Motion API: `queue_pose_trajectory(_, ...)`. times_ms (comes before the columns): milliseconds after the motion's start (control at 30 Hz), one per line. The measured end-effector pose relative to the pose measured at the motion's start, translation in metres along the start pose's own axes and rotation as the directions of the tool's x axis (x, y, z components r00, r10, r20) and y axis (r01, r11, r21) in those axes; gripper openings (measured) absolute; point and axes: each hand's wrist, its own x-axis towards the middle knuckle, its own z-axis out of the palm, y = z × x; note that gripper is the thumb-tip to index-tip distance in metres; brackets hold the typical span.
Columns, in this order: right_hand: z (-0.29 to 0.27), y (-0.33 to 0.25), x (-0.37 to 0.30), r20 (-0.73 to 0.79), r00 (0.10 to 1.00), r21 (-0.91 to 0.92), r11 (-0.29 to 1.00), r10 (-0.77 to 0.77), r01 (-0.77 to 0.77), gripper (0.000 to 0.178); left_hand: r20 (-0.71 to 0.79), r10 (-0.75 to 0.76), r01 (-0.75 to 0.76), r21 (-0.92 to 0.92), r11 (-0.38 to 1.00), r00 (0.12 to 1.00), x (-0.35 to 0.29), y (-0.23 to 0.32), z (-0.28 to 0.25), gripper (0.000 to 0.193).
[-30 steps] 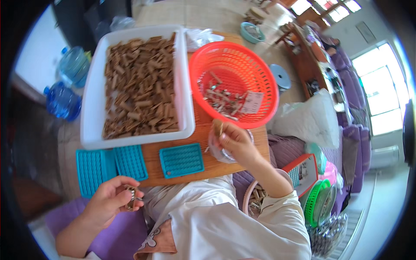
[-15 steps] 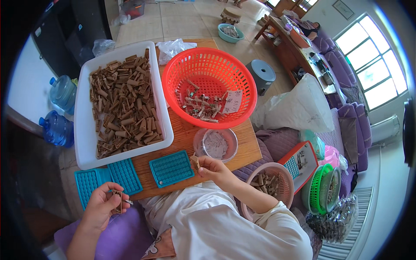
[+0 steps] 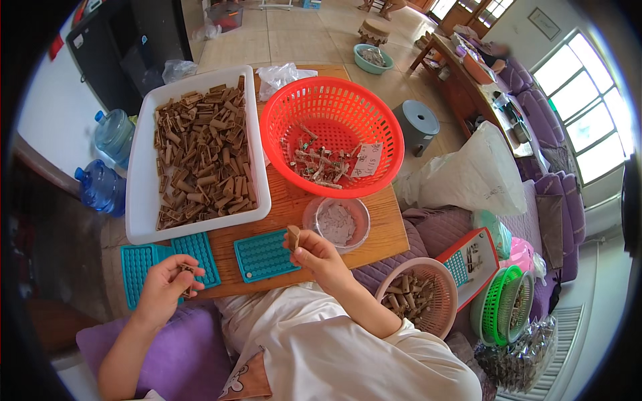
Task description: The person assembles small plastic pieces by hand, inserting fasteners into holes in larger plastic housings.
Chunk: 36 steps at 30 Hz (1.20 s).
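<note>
In my left hand (image 3: 160,287), a brown plastic shell piece (image 3: 188,270) is pinched between thumb and fingers, above the edge of the teal trays (image 3: 143,275). My right hand (image 3: 317,257) is closed on another brown shell piece (image 3: 293,238), held upright with its rounded side showing. Below that hand lies a teal grid tray (image 3: 264,256) with rows of small cells. Just beyond it stands a clear tub (image 3: 363,224) with small pale bits inside. The fingers partly hide both held pieces.
A white bin (image 3: 141,175) heaped with brown shells fills the table's left side. Beside it is a red basket (image 3: 331,83) with small metallic-looking parts and a paper label. A pink basket (image 3: 447,286) of brown pieces sits by my right elbow. Water jugs (image 3: 101,189) stand far left.
My head view has shifted slightly. The piece in my right hand has turned to show its rounded side. A small silvery bit that stuck out from my left fingers no longer shows.
</note>
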Motion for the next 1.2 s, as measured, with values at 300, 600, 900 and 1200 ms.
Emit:
queue_pose_trajectory(300, -0.013, -0.023, -0.002, -0.117, 0.984, 0.100, 0.984, -0.138, 0.149, 0.023, 0.333, -0.094, 0.068, 0.090, 0.994, 0.938, 0.034, -0.015, 0.072, 0.018)
queue_pose_trajectory(600, -0.043, -0.040, -0.019, -0.311, 0.927, 0.187, 0.943, -0.208, 0.274, 0.022, 0.510, 0.016, -0.055, 0.062, 0.997, 0.860, 0.071, -0.008, 0.140, 0.022)
queue_pose_trajectory(900, -0.063, -0.043, -0.020, -0.353, 0.902, 0.302, 0.882, -0.248, 0.361, 0.022, 0.324, 0.066, 0.137, -0.564, 0.814, 0.944, 0.083, -0.013, 0.142, 0.021)
queue_pose_trajectory(1200, -0.038, -0.041, -0.012, -0.303, 0.923, 0.245, 0.916, -0.237, 0.316, 0.027, 0.028, 0.250, -0.143, -0.756, 0.639, 0.968, 0.087, -0.029, 0.144, 0.030)
